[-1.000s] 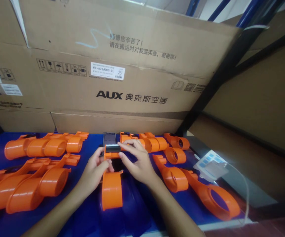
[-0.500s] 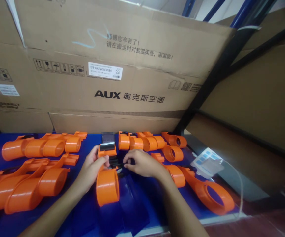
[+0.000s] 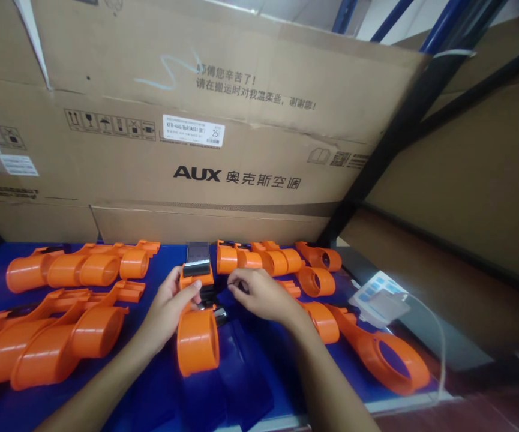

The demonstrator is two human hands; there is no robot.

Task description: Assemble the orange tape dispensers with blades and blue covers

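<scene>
The left hand [image 3: 164, 309] grips an orange tape dispenser [image 3: 197, 343], well in from the desk [image 3: 156, 271]'s side edges, its toothed strip [image 3: 196, 269] on and work seemingly unfinished, while the right hand [image 3: 259, 294] curls just beside, whether around anything I cannot tell.

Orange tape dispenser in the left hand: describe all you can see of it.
The orange tape dispenser looks like glossy plastic, with a broad ring at its near end. Its far end carries a black strip and a pale toothed edge. Black parts show between, and a shiny, metal-looking piece by the ring. The left hand grips it, thumb on top. It is over a blue surface; whether they touch is unclear.
</scene>
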